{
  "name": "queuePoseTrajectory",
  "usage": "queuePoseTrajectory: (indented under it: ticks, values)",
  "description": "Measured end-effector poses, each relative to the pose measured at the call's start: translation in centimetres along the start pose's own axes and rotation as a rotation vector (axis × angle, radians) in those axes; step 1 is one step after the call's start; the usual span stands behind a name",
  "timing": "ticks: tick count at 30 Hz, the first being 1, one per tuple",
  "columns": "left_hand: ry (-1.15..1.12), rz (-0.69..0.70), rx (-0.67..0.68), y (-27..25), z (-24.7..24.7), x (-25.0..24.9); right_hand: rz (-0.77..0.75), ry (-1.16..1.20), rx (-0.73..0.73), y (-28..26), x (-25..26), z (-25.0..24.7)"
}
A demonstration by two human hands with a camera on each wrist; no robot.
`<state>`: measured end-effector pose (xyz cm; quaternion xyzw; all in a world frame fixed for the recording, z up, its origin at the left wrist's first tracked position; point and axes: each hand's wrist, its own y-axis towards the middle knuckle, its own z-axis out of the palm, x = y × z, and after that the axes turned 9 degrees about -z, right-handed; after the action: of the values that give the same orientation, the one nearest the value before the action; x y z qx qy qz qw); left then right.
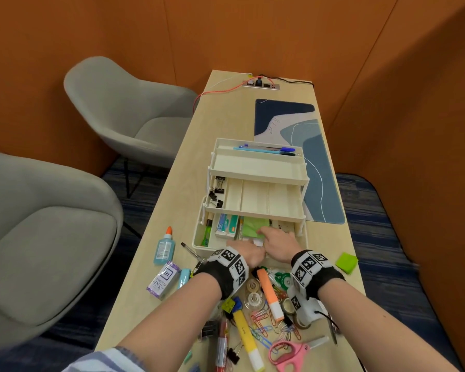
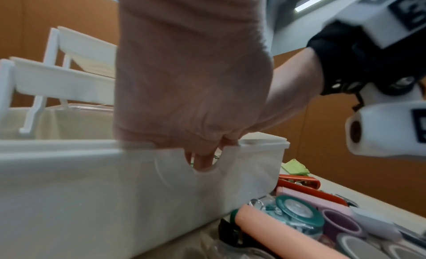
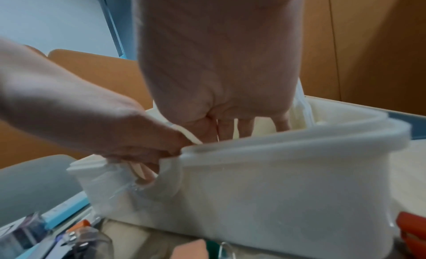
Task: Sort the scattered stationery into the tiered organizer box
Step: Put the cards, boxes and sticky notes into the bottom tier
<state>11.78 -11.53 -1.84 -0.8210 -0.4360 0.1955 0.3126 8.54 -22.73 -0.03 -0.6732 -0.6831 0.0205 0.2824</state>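
The cream tiered organizer (image 1: 255, 197) stands open in the middle of the table, its front wall (image 2: 92, 181) (image 3: 276, 171) close to both wrist cameras. Both hands reach over that wall into the bottom tray. My left hand (image 1: 246, 252) (image 2: 204, 162) (image 3: 147, 153) curls at the wall's notch and pinches a thin white packet (image 1: 258, 241) (image 3: 193, 137). My right hand (image 1: 273, 237) (image 3: 242, 124) points its straight fingers down beside a green sticky-note pad (image 1: 254, 226). Pens (image 1: 266, 150) lie in the top tier, and binder clips (image 1: 216, 191) sit in the middle tier's left cell.
Loose stationery crowds the near table: an orange highlighter (image 1: 270, 294), pink scissors (image 1: 290, 350), paper clips (image 1: 261, 323), tape rolls (image 1: 254, 294). A glue bottle (image 1: 164, 247) and ink box (image 1: 163, 279) lie left, a green pad (image 1: 346, 261) right. Grey chairs (image 1: 134, 114) stand left.
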Motion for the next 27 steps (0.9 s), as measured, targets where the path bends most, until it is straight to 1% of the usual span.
queuePoseTrajectory:
  ticks: [2, 3, 4, 5, 6, 7, 10, 12, 17, 19, 21, 27]
  values:
    - [0.053, -0.029, -0.009, -0.3, 0.0, -0.3, 0.004, 0.031, 0.019, 0.1, 0.1, 0.1]
    - [0.075, -0.026, -0.060, -0.4, 0.2, -0.4, 0.011, 0.035, 0.044, 0.2, 0.1, 0.1]
    - [0.061, -0.023, -0.141, -0.6, 0.5, -0.5, 0.018, 0.037, 0.062, 0.3, 0.1, 0.1]
    - [0.022, -0.017, -0.235, -1.0, 0.7, -0.5, 0.025, 0.036, 0.073, 0.4, 0.1, 0.1]
    - [-0.010, -0.012, -0.301, -1.3, 0.9, -0.5, 0.028, 0.035, 0.076, 0.4, 0.0, 0.1]
    - [-0.008, -0.005, -0.337, -1.6, 1.0, -0.4, 0.029, 0.037, 0.069, 0.3, 0.1, 0.0]
    - [0.049, 0.014, -0.317, -1.6, 1.1, -0.2, 0.030, 0.071, -0.026, 0.0, 0.4, 0.0]
    - [0.035, 0.000, -0.295, -1.5, 0.9, -0.2, 0.028, 0.098, -0.078, 0.0, 0.5, -0.1]
    - [-0.012, -0.001, -0.246, -0.8, 1.2, -0.1, 0.018, 0.173, -0.085, 0.2, 0.9, 0.2]
    - [0.013, 0.024, -0.221, -0.6, 0.9, 0.0, 0.023, 0.222, -0.066, 0.1, 1.2, 0.2]
    - [0.017, 0.052, -0.196, -0.1, 0.6, 0.1, 0.015, 0.220, -0.013, 0.1, 1.4, -0.1]
    - [0.028, 0.049, -0.107, -0.3, 0.3, 0.0, 0.055, 0.063, 0.060, -0.5, 2.0, -0.9]
